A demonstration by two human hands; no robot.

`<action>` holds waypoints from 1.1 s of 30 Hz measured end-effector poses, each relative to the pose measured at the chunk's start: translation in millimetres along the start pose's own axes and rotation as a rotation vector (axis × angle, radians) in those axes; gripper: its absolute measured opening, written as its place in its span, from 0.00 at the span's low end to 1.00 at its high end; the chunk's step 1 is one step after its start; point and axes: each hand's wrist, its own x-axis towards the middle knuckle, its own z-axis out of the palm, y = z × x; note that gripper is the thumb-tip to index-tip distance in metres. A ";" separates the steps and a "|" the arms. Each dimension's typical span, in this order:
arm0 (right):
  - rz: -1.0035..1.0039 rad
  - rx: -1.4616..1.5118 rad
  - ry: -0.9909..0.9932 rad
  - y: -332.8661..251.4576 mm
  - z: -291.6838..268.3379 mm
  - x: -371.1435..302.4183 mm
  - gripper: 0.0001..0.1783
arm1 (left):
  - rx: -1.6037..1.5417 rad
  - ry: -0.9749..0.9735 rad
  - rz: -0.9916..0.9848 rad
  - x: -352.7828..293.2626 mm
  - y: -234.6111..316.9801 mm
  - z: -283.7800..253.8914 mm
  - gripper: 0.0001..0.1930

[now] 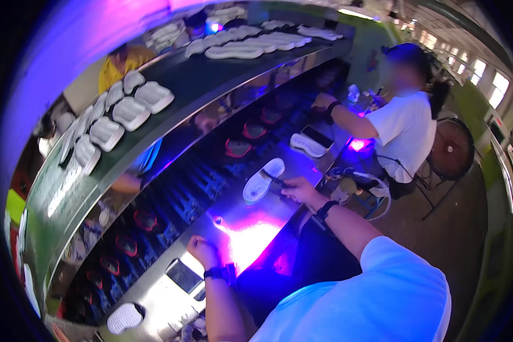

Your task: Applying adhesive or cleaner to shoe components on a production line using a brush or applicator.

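A white shoe sole (pixel 256 188) lies on the metal bench in front of me. My right hand (pixel 300 190) grips a dark-handled brush (pixel 276 180), whose tip reaches the sole's inner face. Nearer to me, my left hand (pixel 202 251) is closed with its fingers curled, just above the bench beside a bright violet-pink patch of light. Whatever it may hold is hidden. Below that hand, a dark phone (pixel 183 276) rests on the bench.
Another white sole (pixel 125 318) lies at the near left. Shoe uppers with red edges (pixel 237 148) line a dark rack behind the bench. Rows of white soles (pixel 132 113) sit on the raised green conveyor (pixel 171 74). A co-worker (pixel 407 119) sits at right, near a fan (pixel 451 149).
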 end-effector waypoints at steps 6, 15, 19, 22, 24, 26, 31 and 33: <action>-0.069 -0.014 -0.095 1.0 1.1 1.0 0.17 | -0.043 -0.051 0.065 -6.4 1.1 -1.1 0.13; -0.176 -0.013 -0.117 -10.4 -17.0 -3.1 0.15 | 0.016 -0.065 0.128 -2.6 0.1 10.6 0.11; -0.172 -0.027 -0.136 -7.9 -23.2 -1.2 0.16 | -0.041 -0.059 0.127 -6.0 -0.3 16.0 0.11; -0.208 -0.041 -0.150 -7.4 -23.2 -0.7 0.16 | -0.044 -0.055 0.115 -2.9 -4.3 15.3 0.11; -0.150 -0.031 -0.213 -7.2 -21.2 0.8 0.17 | -0.086 -0.055 0.121 -1.5 -10.7 7.2 0.11; -0.135 -0.018 -0.235 -2.7 -21.6 5.3 0.18 | -0.055 -0.058 0.113 6.5 -22.1 0.0 0.11; -0.100 0.038 -0.228 -8.9 -33.5 9.3 0.18 | 0.092 -0.069 0.105 -3.3 3.5 15.3 0.10; -0.041 0.065 -0.252 -8.0 -38.2 13.1 0.16 | 0.164 -0.027 0.111 -7.5 10.2 21.5 0.11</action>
